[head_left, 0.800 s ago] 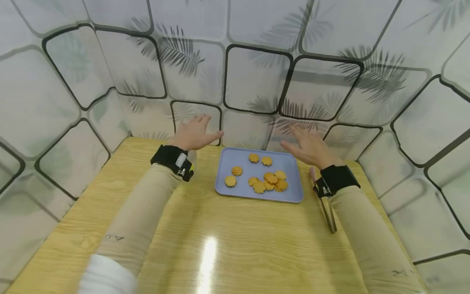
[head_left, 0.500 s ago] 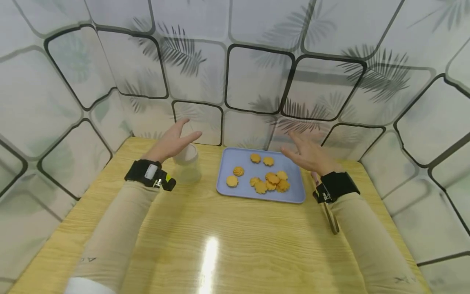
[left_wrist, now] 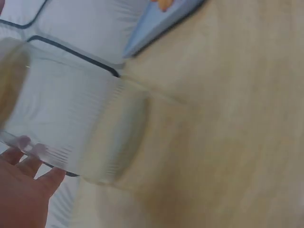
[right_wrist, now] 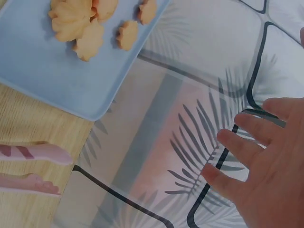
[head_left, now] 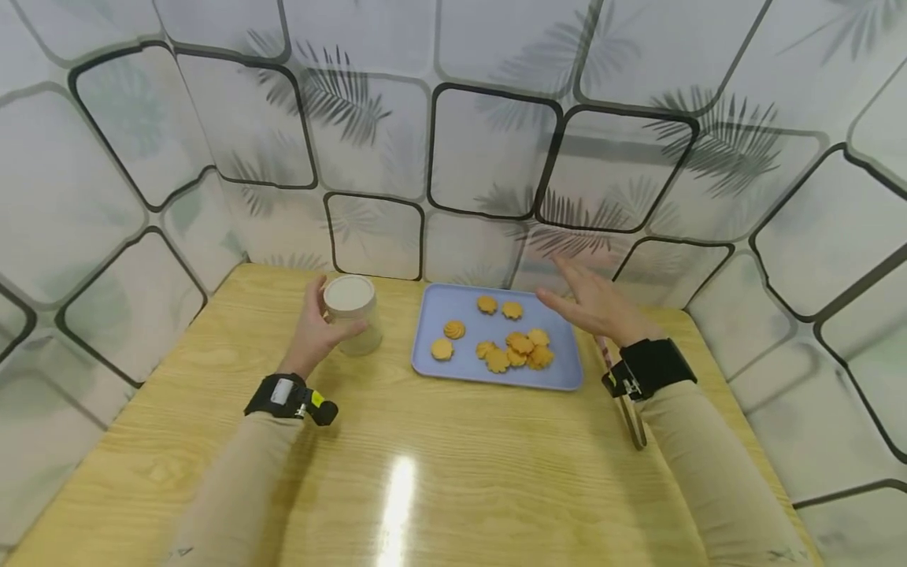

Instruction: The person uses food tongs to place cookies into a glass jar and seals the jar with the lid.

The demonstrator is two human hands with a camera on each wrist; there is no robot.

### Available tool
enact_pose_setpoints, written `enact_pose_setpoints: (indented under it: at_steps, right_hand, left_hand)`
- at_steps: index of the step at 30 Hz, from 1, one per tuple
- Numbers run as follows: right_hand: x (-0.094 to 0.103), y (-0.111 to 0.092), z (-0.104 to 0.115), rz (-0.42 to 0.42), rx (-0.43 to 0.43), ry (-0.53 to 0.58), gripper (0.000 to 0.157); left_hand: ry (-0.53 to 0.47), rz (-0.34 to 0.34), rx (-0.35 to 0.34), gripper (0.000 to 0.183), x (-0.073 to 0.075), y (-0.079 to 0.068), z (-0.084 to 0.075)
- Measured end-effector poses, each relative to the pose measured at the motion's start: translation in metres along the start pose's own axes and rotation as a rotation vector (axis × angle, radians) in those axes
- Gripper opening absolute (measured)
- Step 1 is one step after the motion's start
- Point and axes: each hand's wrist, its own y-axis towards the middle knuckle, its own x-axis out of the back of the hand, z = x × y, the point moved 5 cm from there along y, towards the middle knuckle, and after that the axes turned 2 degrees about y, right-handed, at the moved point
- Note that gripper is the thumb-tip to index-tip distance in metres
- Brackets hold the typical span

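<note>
A clear jar with a pale lid (head_left: 350, 295) stands upright on the table, left of a tray. My left hand (head_left: 312, 335) is around its left side, thumb across the front and fingers at the far left side. In the left wrist view the fingertips (left_wrist: 53, 179) meet the wall of the clear jar (left_wrist: 61, 104); the view is blurred. My right hand (head_left: 598, 303) hovers with extended fingers above the tray's right edge, holding nothing. The blue tray (head_left: 460, 374) carries several golden cookies (head_left: 520, 343), some heaped together at its right front.
Tongs (head_left: 633, 417) lie right of the tray, partly under my right wrist. Their pink tips (right_wrist: 42, 153) show in the right wrist view. A leaf-patterned covering (head_left: 482, 150) rises behind and beside the wooden table (head_left: 482, 472).
My left hand has swung left, then come down toward me and taken hold of the jar, which it partly hid before. My right hand has barely moved.
</note>
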Motion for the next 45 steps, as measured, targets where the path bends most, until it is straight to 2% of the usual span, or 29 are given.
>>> enact_pose_setpoints:
  at_steps: [5,9,12,16,18,20,23,28,31,37,42,45]
  right_hand:
    - [-0.008,0.000,0.011,0.081,0.006,0.016,0.085]
    - [-0.020,-0.003,0.023,0.105,0.038,0.014,0.085]
    - [-0.029,-0.009,0.032,0.117,0.059,0.003,0.086]
    - [-0.039,-0.015,0.040,0.114,0.070,-0.029,0.088]
    - [-0.042,-0.019,0.043,0.101,0.070,-0.057,0.089]
    - [-0.044,-0.022,0.046,0.084,0.072,-0.076,0.088]
    - [-0.048,-0.027,0.051,0.030,0.125,-0.104,0.085]
    - [-0.055,-0.036,0.059,-0.017,0.202,-0.079,0.081]
    - [-0.058,-0.042,0.064,-0.027,0.213,-0.073,0.080]
    - [-0.066,-0.050,0.087,-0.042,0.289,-0.115,0.081]
    - [-0.062,-0.053,0.105,-0.073,0.329,-0.124,0.084]
    - [-0.059,-0.055,0.112,-0.083,0.336,-0.104,0.085]
  left_hand:
    - [-0.020,-0.058,0.019,0.114,-0.008,-0.004,0.022]
    - [0.034,-0.122,0.061,0.115,-0.012,-0.006,0.032]
    - [0.072,-0.173,0.096,0.113,-0.014,-0.008,0.034]
    - [0.071,-0.225,0.094,0.105,-0.014,-0.011,0.032]
    - [0.081,-0.225,0.092,0.103,-0.014,-0.013,0.030]
    - [0.088,-0.201,0.087,0.101,-0.014,-0.015,0.029]
    - [0.103,-0.136,0.065,0.098,-0.019,-0.020,0.022]
    - [0.053,-0.007,0.000,0.093,-0.034,-0.032,-0.001]
    - [0.039,0.047,-0.041,0.094,-0.046,-0.040,-0.011]
    - [0.032,0.135,-0.094,0.092,-0.074,-0.060,-0.013]
    - [-0.039,0.199,-0.148,0.092,-0.099,-0.065,-0.020]
    - [-0.072,0.245,-0.184,0.091,-0.120,-0.065,-0.027]
